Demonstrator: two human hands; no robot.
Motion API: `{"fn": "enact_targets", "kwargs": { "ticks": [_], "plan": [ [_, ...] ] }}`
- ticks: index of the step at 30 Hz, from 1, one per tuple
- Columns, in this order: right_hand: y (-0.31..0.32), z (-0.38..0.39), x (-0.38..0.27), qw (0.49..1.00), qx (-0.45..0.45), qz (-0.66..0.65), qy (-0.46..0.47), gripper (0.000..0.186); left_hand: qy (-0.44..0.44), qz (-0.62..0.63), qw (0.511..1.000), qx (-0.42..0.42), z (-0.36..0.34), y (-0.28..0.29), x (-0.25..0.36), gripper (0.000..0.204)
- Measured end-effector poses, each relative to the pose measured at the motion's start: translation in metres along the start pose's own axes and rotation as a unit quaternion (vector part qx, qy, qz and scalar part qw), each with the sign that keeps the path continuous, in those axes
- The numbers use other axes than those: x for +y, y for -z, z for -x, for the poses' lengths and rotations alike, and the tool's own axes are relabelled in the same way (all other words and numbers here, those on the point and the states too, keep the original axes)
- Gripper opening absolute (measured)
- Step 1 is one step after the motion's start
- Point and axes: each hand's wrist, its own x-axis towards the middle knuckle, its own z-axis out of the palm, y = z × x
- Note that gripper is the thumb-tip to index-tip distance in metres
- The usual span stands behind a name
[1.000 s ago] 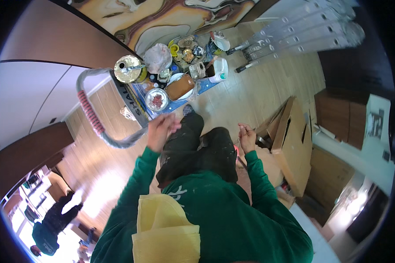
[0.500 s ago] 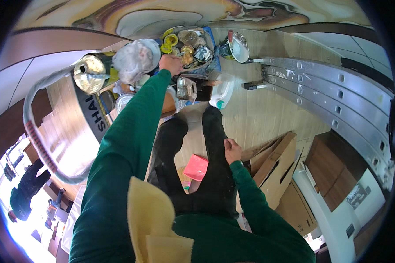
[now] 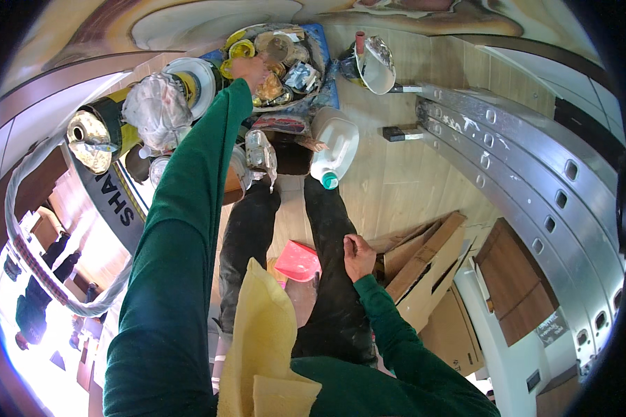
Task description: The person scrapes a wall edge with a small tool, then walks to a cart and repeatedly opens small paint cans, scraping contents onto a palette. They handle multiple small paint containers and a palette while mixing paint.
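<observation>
My left hand (image 3: 247,69) reaches into a large tub (image 3: 311,58) crowded with yellow cups (image 3: 242,48), crumpled foil (image 3: 302,76) and smaller containers; it is blurred, so I cannot tell whether its fingers hold anything. A white bucket with a plastic-wrapped bundle (image 3: 156,111) is left of it, beside a gold-topped canister (image 3: 89,139). Below the tub stand a clear container (image 3: 261,153) and a white jug with a green cap (image 3: 337,142). My right hand (image 3: 359,257) rests on my right thigh, fingers curled with nothing visible in them.
An aluminium ladder (image 3: 508,160) fills the right side. Cardboard pieces (image 3: 424,264) lean near my right arm. A pink dustpan (image 3: 295,260) is between my legs. A white standing cup (image 3: 377,69) is beside the tub. A looped padded handle (image 3: 21,236) is left; a person (image 3: 38,299) is beyond.
My left arm has stretched forward from beside my body into the tub, and my view has tipped toward the clutter. My right hand has come to rest on my thigh.
</observation>
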Motion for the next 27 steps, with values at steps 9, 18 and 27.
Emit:
{"fn": "enact_targets", "kwargs": {
  "ticks": [9,18,27],
  "plan": [
    [0.005,-0.004,-0.006,0.999,-0.016,-0.018,-0.036,0.007,-0.112,0.152,0.982,-0.031,-0.016,0.012,-0.018,0.016],
    [0.008,-0.009,-0.005,0.994,-0.036,-0.055,-0.090,0.010,-0.065,0.070,0.989,0.109,0.048,0.033,0.031,0.018],
    [0.023,-0.047,0.005,0.960,0.025,-0.253,-0.116,0.016,-0.027,0.094,0.991,0.095,0.045,0.032,0.022,0.015]
  ]
}}
